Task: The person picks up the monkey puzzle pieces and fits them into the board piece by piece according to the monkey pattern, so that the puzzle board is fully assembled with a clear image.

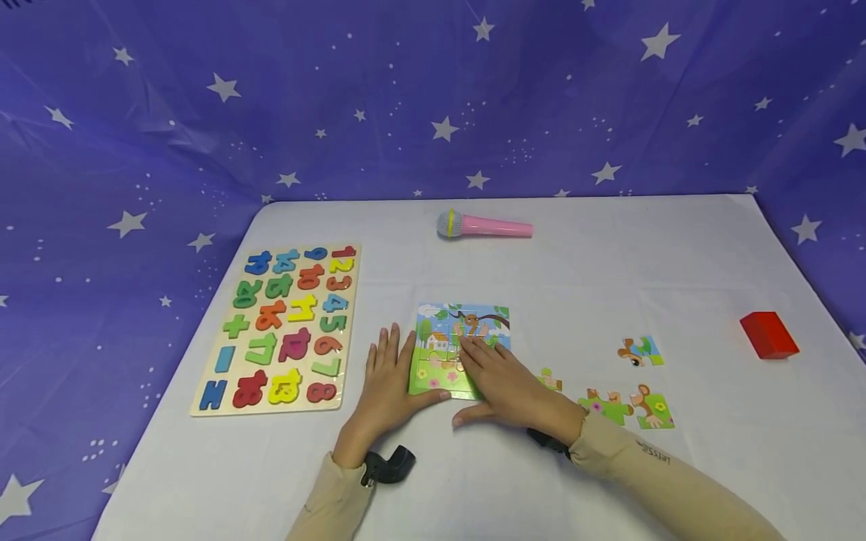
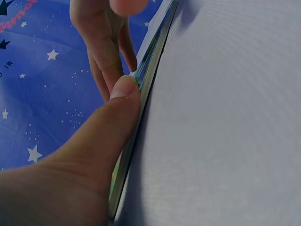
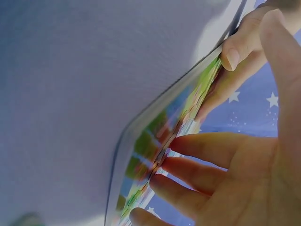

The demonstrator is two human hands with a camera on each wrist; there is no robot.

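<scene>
A square jigsaw puzzle (image 1: 433, 379), with a house, flowers and a bird on a branch, lies flat at the middle of the table. My left hand (image 1: 387, 383) rests along its left side, fingers straight, and the thumb (image 2: 126, 89) touches the near edge. Across the puzzle's right part reaches my right hand (image 1: 504, 387); its extended fingertips (image 3: 162, 181) touch the picture surface. That hand hides the lower right of the puzzle. Loose puzzle pieces lie to the right: a blue-and-brown one (image 1: 646, 352), a green one with a flower (image 1: 605, 408), one by the wrist (image 1: 549, 380) and another (image 1: 655, 409).
At the left lies a wooden number board (image 1: 271, 402) with coloured figures. A pink toy microphone (image 1: 487, 226) is at the back of the white table (image 1: 588, 263). On the far right stands a red block (image 1: 769, 335). Purple star-printed cloth (image 1: 379, 90) hangs behind.
</scene>
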